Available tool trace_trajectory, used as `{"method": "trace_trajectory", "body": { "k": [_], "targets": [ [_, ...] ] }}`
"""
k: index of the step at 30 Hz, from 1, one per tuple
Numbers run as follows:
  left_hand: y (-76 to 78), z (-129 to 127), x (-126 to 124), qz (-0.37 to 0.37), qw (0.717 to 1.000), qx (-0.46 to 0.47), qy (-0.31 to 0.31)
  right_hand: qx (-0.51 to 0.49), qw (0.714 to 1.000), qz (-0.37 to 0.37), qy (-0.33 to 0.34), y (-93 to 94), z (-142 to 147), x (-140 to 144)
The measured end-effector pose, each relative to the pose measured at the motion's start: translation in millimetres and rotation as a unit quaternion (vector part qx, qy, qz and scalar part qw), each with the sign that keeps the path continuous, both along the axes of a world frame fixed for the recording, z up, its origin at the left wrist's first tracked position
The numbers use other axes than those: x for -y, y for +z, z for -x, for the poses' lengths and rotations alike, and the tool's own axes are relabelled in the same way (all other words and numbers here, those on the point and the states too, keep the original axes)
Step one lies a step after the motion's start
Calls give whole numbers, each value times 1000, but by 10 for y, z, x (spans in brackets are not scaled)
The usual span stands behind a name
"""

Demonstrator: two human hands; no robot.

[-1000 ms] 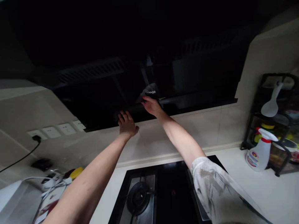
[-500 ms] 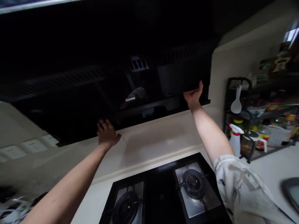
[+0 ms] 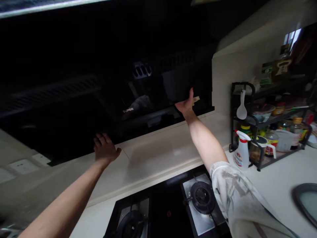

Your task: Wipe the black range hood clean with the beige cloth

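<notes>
A glossy black range hood (image 3: 153, 87) with a SUPOR logo fills the upper view. My left hand (image 3: 105, 148) lies against its lower edge, fingers stretched onto the dark panel and thumb apart. Farther right, my right hand (image 3: 186, 104) touches the lower panel, with thumb and fingers spread apart. Part of this hand is seen edge-on. Just beside it shows a small tan patch (image 3: 196, 99); whether it is stuck to the panel or under the hand, I cannot tell.
Below is a black gas stove (image 3: 164, 201) with two burners. On the right counter stand a white spray bottle (image 3: 242, 152) and a dark rack (image 3: 257, 125) of jars and bowls, a white rice paddle (image 3: 242, 107) hanging from it. Wall sockets (image 3: 24, 167) sit at left.
My right hand has slid left along the hood panel, and the tan patch now shows beside it. My left hand stays at the lower edge. The view has shifted slightly right.
</notes>
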State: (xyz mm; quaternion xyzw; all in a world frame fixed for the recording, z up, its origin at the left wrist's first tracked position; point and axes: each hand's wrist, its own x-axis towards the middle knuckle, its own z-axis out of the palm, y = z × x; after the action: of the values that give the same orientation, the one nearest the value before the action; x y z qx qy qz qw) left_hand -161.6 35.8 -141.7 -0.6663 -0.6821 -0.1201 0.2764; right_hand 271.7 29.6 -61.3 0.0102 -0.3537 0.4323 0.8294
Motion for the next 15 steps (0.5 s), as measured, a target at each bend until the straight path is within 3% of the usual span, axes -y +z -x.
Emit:
{"method": "trace_trajectory", "body": {
  "k": [8,15],
  "targets": [
    [-47,3,-28,-6,1000,25,-12,27,977,27,207,-75,1013,-206],
    [-47,-9,-29,-5,1000,28,-7,87,948,107,287,-128,1451,-190]
  ]
}}
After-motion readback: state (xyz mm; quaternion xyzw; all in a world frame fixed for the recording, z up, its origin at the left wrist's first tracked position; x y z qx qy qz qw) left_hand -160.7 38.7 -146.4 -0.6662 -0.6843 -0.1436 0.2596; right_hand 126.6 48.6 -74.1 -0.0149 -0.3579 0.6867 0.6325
